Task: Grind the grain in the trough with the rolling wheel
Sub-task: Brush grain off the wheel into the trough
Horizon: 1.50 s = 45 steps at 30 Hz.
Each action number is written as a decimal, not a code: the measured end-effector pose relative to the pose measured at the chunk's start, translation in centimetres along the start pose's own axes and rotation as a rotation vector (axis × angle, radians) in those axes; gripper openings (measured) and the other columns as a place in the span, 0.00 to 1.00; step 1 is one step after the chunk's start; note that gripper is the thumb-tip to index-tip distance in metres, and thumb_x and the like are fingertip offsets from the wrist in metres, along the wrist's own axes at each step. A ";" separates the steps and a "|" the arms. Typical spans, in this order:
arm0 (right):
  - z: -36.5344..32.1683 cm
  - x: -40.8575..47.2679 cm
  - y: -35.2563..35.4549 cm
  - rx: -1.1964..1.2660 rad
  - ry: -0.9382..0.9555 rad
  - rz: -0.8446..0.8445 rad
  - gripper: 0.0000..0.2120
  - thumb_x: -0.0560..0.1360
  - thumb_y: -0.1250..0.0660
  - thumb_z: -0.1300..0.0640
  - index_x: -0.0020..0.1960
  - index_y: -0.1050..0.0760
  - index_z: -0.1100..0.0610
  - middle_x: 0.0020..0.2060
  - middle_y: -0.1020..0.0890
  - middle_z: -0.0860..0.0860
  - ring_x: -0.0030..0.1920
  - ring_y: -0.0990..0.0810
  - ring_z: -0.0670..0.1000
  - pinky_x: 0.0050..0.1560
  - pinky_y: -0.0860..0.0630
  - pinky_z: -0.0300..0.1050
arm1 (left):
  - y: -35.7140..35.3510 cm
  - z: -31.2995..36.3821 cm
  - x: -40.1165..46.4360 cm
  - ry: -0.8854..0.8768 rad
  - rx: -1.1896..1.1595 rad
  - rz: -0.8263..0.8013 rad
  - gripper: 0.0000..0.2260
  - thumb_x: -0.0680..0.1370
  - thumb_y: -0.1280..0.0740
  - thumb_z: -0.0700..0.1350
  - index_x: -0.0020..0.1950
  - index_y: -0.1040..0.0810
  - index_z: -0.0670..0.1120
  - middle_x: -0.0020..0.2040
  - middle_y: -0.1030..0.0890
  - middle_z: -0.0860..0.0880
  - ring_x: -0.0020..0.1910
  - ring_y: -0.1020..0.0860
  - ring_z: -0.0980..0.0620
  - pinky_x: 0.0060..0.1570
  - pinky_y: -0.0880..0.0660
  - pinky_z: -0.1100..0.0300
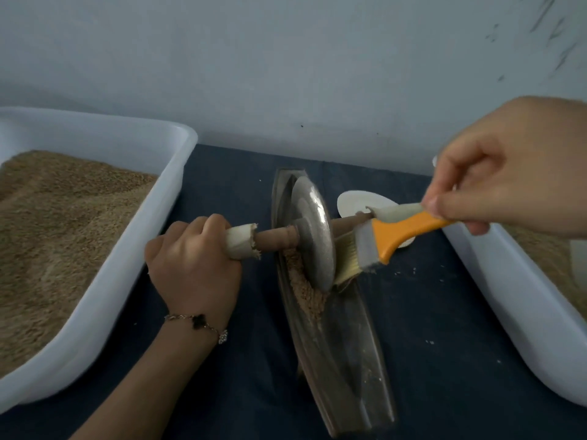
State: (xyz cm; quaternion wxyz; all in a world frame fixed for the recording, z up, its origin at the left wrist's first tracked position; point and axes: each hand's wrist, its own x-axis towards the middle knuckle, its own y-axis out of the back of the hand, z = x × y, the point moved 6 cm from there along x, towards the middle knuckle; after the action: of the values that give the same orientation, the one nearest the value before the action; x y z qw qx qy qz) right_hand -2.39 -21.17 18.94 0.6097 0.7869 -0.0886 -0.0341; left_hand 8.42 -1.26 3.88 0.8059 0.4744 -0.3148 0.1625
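No legible text, label, brand, number or sign observed anywhere in the head view. Surfaces checked: none carries readable markings.

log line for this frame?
left hand: grips wheel handle | right hand: brush on wheel | grain in trough
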 end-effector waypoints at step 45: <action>-0.1 6.5 -7.9 -0.327 0.206 0.060 0.05 0.77 0.38 0.58 0.48 0.24 0.50 0.44 0.22 0.49 0.45 0.22 0.53 0.45 0.23 0.50 | 0.8 -0.3 2.2 0.357 -0.202 -0.109 0.09 0.70 0.27 0.47 0.37 0.27 0.52 0.28 0.33 0.57 0.35 0.31 0.52 0.36 0.37 0.58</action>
State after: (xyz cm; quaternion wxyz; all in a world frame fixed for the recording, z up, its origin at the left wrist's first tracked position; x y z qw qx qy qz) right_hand 4.77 -20.32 11.66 0.7359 0.6738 -0.0422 0.0510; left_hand 9.75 -0.67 5.70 0.8998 0.3714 -0.1557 0.1677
